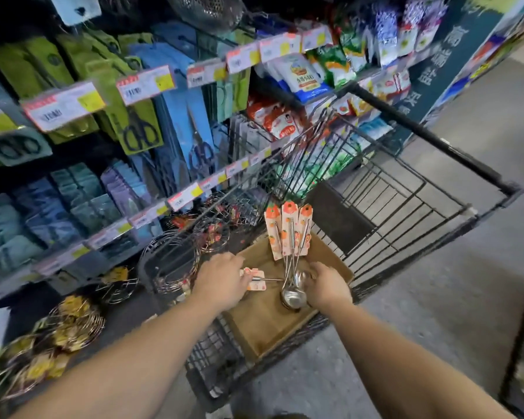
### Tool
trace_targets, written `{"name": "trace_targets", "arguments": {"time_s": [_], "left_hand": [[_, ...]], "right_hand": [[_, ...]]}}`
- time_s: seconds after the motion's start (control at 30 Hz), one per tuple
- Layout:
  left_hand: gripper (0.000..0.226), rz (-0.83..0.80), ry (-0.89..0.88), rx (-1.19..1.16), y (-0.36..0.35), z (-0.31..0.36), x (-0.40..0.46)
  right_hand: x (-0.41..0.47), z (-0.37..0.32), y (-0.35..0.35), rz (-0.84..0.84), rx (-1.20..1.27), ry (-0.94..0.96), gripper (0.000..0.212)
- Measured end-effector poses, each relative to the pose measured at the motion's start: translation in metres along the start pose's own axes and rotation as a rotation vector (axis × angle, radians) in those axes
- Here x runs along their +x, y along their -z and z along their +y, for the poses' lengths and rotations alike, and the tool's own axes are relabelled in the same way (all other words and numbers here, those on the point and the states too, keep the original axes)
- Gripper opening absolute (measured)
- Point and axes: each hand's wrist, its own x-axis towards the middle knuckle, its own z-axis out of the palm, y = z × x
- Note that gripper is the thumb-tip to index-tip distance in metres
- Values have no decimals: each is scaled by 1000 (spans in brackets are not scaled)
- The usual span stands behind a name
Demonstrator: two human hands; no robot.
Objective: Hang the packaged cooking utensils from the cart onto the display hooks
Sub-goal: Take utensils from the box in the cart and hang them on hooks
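Observation:
A cardboard box (pixel 263 325) sits in the near end of the black wire cart (pixel 412 189). My right hand (pixel 327 285) grips a bunch of steel ladles (pixel 294 293) by their bowls, so that three orange-and-white header cards (pixel 289 231) stand upright above the box. My left hand (pixel 221 279) holds one more carded ladle (pixel 254 279) that lies flat across the box, its card at my fingers. Display hooks with price tags (pixel 146 84) run along the shelving on the left.
Packaged scissors (pixel 139 128) and blue carded tools hang on the upper hooks. Wire steaming racks (pixel 170 261) crowd the lower shelf beside the cart. Bagged foods (pixel 303 77) fill shelves further right. Grey aisle floor (pixel 436 297) lies to the right.

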Motion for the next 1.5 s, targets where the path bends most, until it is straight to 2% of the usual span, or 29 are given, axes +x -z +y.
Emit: {"name": "trace_targets", "arguments": {"time_s": [0.13, 0.47, 0.6, 0.67, 0.8, 1.0, 1.17, 1.33, 1.5], "left_hand": [[39, -11, 76, -31, -23, -3, 15], [44, -101, 193, -41, -98, 12, 68], [51, -132, 245, -100, -144, 15, 96], [49, -146, 269, -145, -160, 17, 105], [43, -150, 307, -192, -184, 18, 116], [43, -147, 302, -227, -194, 18, 124], [44, -158, 292, -232, -183, 28, 130], [44, -157, 273, -246, -164, 45, 138], [45, -152, 258, -264, -150, 64, 138]], "right_hand": [[37, 11, -9, -40, 23, -38, 44], [143, 37, -52, -183, 27, -96, 16], [192, 48, -80, -233, 36, -69, 20], [210, 50, -96, -224, 71, -73, 17], [235, 51, -126, -202, 156, -86, 27], [249, 61, -139, -209, 131, -80, 19], [244, 64, -126, -245, 204, -64, 14], [232, 53, -91, -218, 165, 58, 16], [211, 31, -65, -289, 173, 218, 20]]}}
